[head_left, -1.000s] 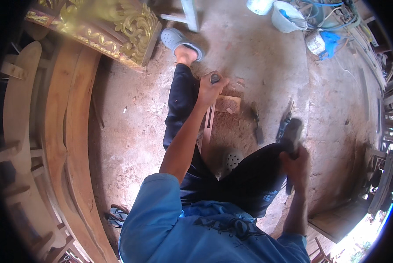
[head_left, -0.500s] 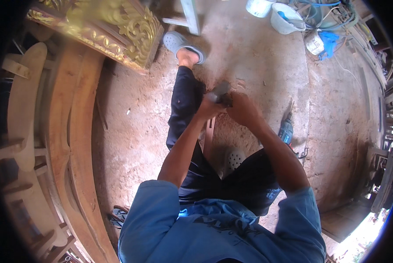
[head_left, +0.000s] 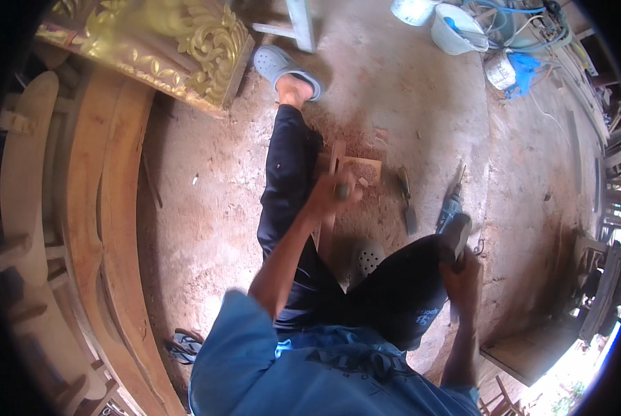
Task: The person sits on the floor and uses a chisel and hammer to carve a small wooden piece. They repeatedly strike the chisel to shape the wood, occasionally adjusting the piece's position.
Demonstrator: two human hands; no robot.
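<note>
My left hand (head_left: 331, 194) is closed round a chisel handle (head_left: 342, 191), held over a slotted wooden bar (head_left: 326, 225) between my legs; it is blurred. My right hand (head_left: 461, 274) grips a dark mallet (head_left: 459, 229) beside my right knee. The bar crosses a flat wood block (head_left: 364, 170) strewn with shavings. Right of the block, a dark hand tool (head_left: 406, 208) lies on the floor, and farther right is a drill (head_left: 448, 208), partly behind the mallet.
A gilded carved panel (head_left: 213, 62) stands upper left. Long shaped boards (head_left: 99, 222) line the left side. Buckets (head_left: 456, 38) and hoses sit upper right, a white wooden leg (head_left: 300, 21) at the top. My clog-shod foot (head_left: 279, 66) is stretched forward; sandals (head_left: 184, 347) lie lower left.
Half a second ago both hands met above the block; now the right has swung back to the knee with the mallet, and the left has shifted down along the bar, lower than one second ago.
</note>
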